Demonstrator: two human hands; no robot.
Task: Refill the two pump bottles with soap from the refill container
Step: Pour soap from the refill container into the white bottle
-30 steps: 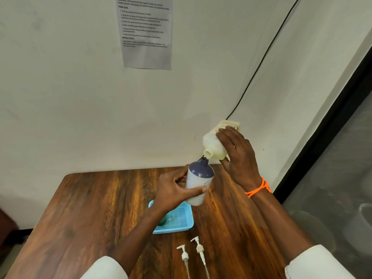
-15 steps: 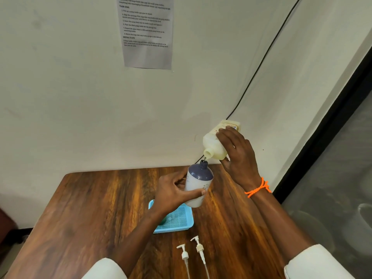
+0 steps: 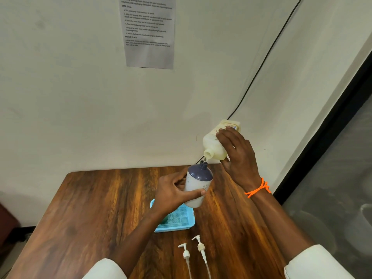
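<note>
We see our left hand [image 3: 173, 195] gripping the rounded white pump bottle [image 3: 198, 185], our right hand [image 3: 237, 156] tipping the cream plastic refill container [image 3: 216, 147] above the wood-grain surface [image 3: 90, 214].

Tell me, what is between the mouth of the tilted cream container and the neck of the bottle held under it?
In the head view, a thin stream of soap bridges the short gap from the refill container to the pump bottle; nothing else lies between.

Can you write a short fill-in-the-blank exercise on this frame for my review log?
1. The right hand tilts the refill container so its mouth points ____.
2. The left hand grips the pump bottle, whose shoulder is dark ____.
3. ____ pump heads lie on the wooden table.
4. The tray is ____ in colour.

Missing words: down; blue; two; blue.
</note>
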